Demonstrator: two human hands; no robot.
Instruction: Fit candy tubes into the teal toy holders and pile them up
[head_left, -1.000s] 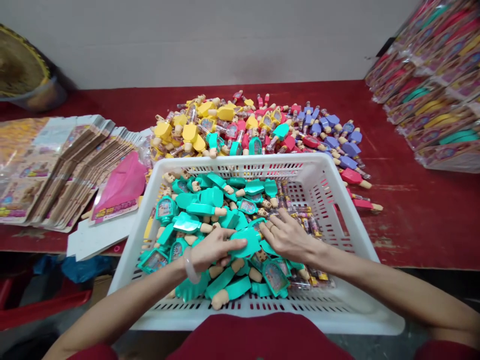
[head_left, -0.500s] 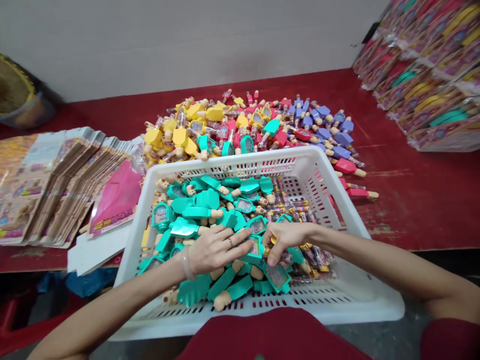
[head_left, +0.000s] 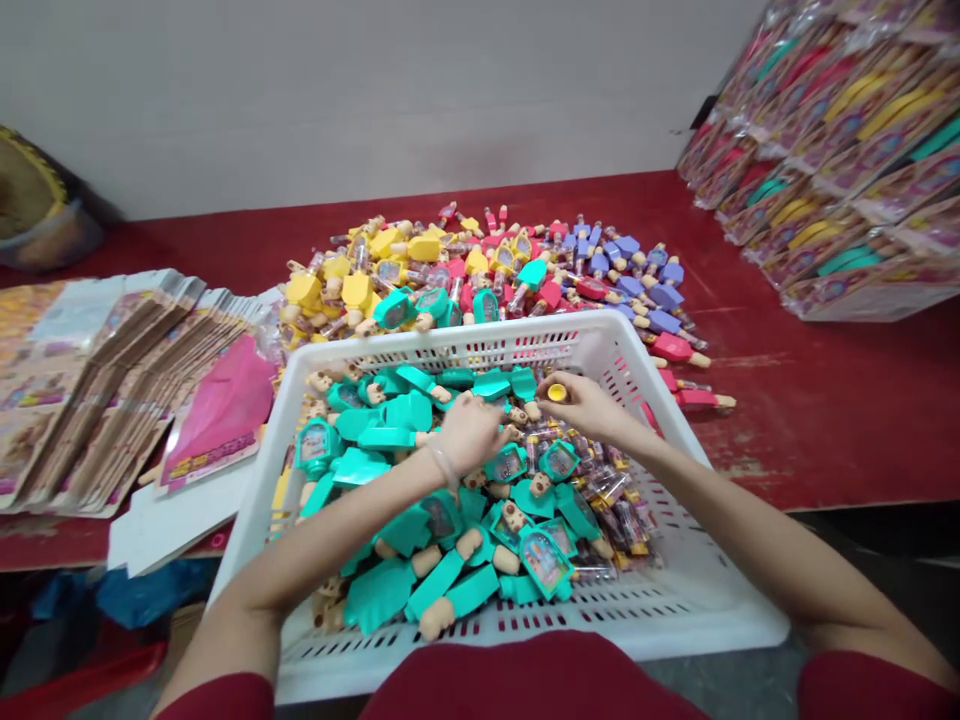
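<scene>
Inside the white plastic crate [head_left: 450,345], the right hand [head_left: 589,408] holds a small yellow disc [head_left: 556,393] in a narrow fingertip pinch. The left hand [head_left: 471,435] bears down on teal toy figures [head_left: 409,412] heaped in the crate; its grip cannot be determined.
</scene>
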